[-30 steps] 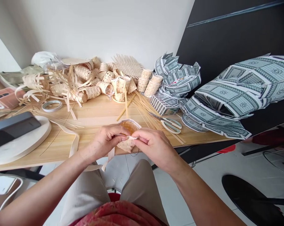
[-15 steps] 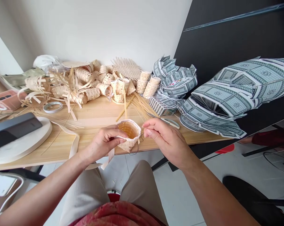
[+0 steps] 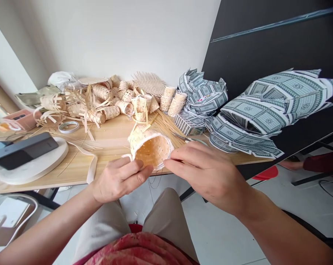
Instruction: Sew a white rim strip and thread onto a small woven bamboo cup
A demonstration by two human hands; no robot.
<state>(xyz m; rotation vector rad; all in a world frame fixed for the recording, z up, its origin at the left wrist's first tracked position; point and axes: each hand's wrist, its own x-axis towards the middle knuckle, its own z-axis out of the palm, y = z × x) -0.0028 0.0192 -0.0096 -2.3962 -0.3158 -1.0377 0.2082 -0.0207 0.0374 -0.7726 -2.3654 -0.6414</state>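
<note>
Snugly, both hands (image 3: 122, 179), nearly closed, pinch the woven basket's rim (image 3: 172, 146), print on the playing cards (image 3: 271, 114) unreadable.

Woven basket (image 3: 155, 149), one – tilted, its white-edged mouth facing the wearer. Left hand (image 3: 120, 180): fingers closed on the near left rim. Right hand (image 3: 210, 176): fingertips pinched together at the right rim. Dark thread (image 3: 155, 187), fine, looped below. Wooden table (image 3: 111, 134), bearing: tape roll (image 3: 68, 131); grey box (image 3: 28, 150) on a white round slab (image 3: 34, 173); heaped woven pieces (image 3: 101, 92); thin strips (image 3: 162, 123); scissors (image 3: 183, 137) – partly hidden behind the right hand; patterned card structures (image 3: 268, 110), at right.
</note>
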